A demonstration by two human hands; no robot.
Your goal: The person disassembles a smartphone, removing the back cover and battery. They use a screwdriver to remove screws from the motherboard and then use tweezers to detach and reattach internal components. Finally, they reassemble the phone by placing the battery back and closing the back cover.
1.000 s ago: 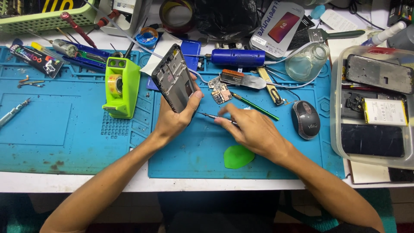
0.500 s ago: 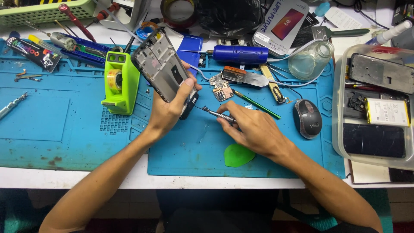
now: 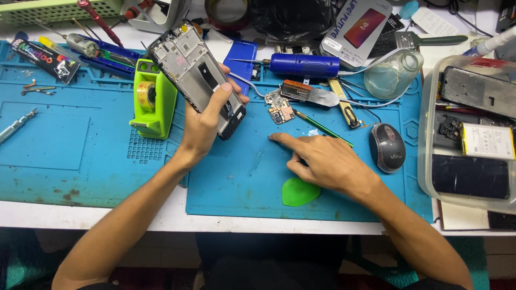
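My left hand (image 3: 207, 126) grips an opened phone frame (image 3: 185, 62), tilted with its top toward the far left, above the blue work mat (image 3: 242, 177). My right hand (image 3: 322, 161) rests on the mat with its index fingertip pressed down and the other fingers curled; I see no tool in it. A small circuit board (image 3: 281, 111) lies just beyond that fingertip. A thin green-handled tool (image 3: 325, 130) lies by the right hand's knuckles. A green plastic pick (image 3: 298, 192) sits on the mat below the right wrist.
A green tape dispenser (image 3: 153, 99) stands left of the phone frame. A grey mouse (image 3: 387, 146), a glass jar (image 3: 389, 75) and a blue cylinder tool (image 3: 303, 64) lie to the right and behind. A clear tray (image 3: 424, 134) with phone parts fills the right edge.
My left hand has lifted the phone frame up and to the left, tilting it. The tweezers my right hand held are gone from it, and its index finger now presses the mat.
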